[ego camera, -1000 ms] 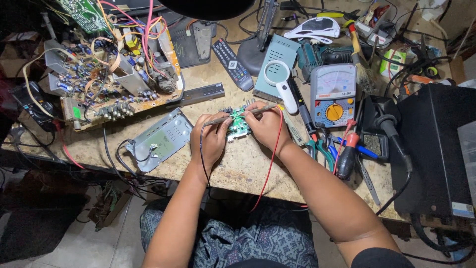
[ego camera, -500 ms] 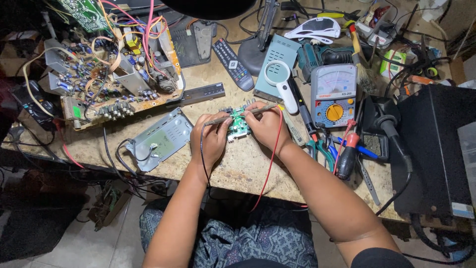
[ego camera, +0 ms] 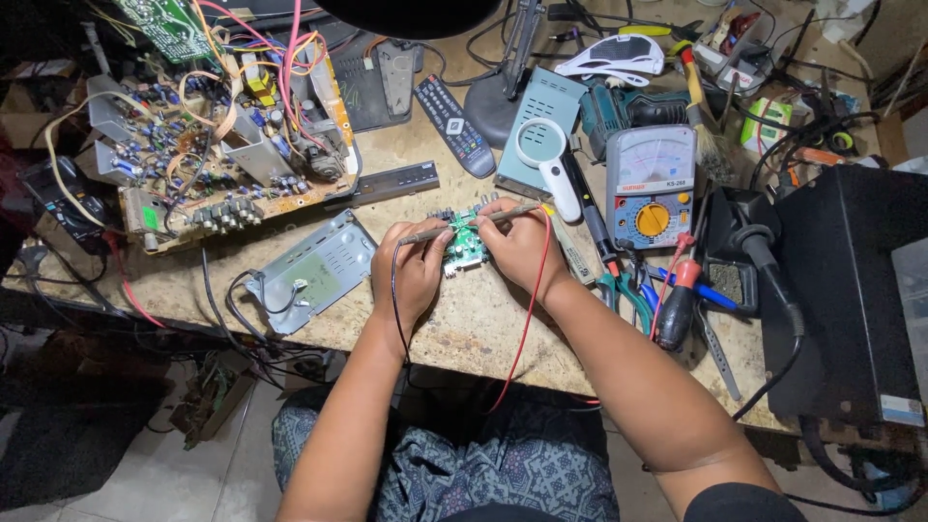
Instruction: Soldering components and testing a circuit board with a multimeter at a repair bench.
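Observation:
A small green circuit board (ego camera: 466, 242) lies on the worn workbench (ego camera: 483, 324) between my two hands. My left hand (ego camera: 414, 271) grips a thin test probe with a black lead (ego camera: 395, 309) and points its tip at the board. My right hand (ego camera: 519, 246) holds a second probe (ego camera: 507, 213) with a red lead (ego camera: 527, 319), its tip also over the board. Both leads trail down off the front edge of the bench.
An analogue multimeter (ego camera: 650, 187) and a magnifying glass (ego camera: 545, 155) lie right of the board. A large open circuit board (ego camera: 227, 145) fills the back left; a metal bracket (ego camera: 314, 271) sits beside my left hand. Remote (ego camera: 454, 124), screwdrivers (ego camera: 677, 300), black box (ego camera: 855, 290) at right.

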